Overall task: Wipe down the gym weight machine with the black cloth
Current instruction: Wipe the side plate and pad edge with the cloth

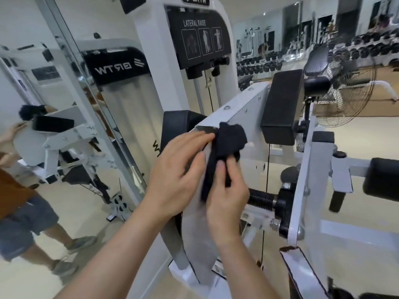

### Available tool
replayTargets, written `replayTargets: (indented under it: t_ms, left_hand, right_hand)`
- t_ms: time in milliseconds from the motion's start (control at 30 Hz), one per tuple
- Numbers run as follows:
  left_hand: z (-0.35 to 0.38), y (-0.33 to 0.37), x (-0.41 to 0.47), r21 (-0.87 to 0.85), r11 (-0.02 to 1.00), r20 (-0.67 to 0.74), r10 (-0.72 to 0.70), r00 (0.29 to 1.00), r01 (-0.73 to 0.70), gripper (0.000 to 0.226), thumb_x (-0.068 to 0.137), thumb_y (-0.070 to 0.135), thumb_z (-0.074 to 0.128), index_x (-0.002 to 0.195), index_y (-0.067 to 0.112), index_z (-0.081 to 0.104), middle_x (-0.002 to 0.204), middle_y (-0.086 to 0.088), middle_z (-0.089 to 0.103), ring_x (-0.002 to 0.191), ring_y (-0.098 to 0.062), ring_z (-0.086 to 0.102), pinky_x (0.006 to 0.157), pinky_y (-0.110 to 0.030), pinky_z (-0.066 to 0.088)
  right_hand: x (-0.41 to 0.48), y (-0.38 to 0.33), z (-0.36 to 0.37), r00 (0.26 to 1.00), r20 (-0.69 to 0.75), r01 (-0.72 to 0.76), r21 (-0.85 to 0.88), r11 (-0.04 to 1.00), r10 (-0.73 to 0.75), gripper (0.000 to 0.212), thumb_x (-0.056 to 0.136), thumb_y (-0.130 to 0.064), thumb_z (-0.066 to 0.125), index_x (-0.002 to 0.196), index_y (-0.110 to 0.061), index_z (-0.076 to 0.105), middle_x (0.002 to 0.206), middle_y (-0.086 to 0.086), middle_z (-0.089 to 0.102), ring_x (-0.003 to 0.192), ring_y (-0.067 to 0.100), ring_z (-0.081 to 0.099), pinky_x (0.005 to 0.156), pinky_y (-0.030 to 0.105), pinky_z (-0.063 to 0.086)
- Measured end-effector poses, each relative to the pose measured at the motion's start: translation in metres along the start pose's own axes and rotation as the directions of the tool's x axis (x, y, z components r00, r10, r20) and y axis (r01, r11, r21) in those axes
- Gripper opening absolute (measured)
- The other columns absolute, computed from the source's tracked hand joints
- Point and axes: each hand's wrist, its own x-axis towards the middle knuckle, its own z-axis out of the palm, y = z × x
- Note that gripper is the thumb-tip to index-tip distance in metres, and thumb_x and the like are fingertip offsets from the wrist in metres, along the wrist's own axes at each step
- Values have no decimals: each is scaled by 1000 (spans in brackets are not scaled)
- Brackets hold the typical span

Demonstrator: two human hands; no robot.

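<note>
A white lateral raise weight machine (244, 104) with black pads fills the middle of the view. A black cloth (224, 147) is draped over the curved white cam plate (198, 234) at its upper edge. My left hand (179, 173) lies with straight fingers on the plate, its fingertips touching the cloth's left side. My right hand (226, 199) holds the lower part of the cloth, with fingers curled round it against the plate.
A wall mirror (54, 126) on the left reflects the machine and a person. A black arm pad (280, 106) and a padded roller (382, 182) stick out on the right. A floor fan (345, 89) and dumbbell racks (367, 46) stand further back.
</note>
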Motion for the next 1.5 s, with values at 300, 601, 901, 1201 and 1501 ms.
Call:
replayTargets:
  t_ms: [300,601,901,1201,1501]
  left_hand:
    - [-2,14,-43,102,986,-23,-128,992,130,48,92,19,47,140,20,48,149,8,39,140,-3,28,116,-21,21]
    - [23,20,-91,628,490,582,220,783,-604,41,87,11,36,108,-2,69,128,-23,59,123,-37,54,118,-51,14]
    - [32,14,-92,664,416,598,204,775,-622,37,85,9,37,96,-1,71,115,-23,65,112,-37,59,109,-49,27]
    - [-10,6,-80,430,896,94,76,993,-109,47,95,20,43,140,7,48,155,-12,30,145,-26,26,118,-36,24]
    - [-16,-1,-65,161,987,-39,23,999,-17,42,97,32,40,138,27,47,150,10,38,138,-9,36,112,-25,28]
  right_hand:
    - [-36,9,-10,992,124,5,-42,999,0,38,99,-30,36,117,-7,60,118,21,61,110,31,59,93,46,48]
    - [-140,71,-55,903,176,-344,-255,904,393,41,92,-29,51,130,-16,50,130,16,56,115,27,55,104,28,43]
    - [-33,86,-42,869,11,-488,-156,859,495,58,99,-31,28,145,4,31,151,21,30,140,27,32,116,33,20]
    - [-88,0,-25,946,319,54,-1,999,-51,48,103,-30,31,150,-19,35,156,12,28,144,20,31,114,42,33]
    - [151,-53,24,896,442,309,-672,673,30,36,99,-25,34,65,-19,44,78,7,55,80,31,52,64,36,34]
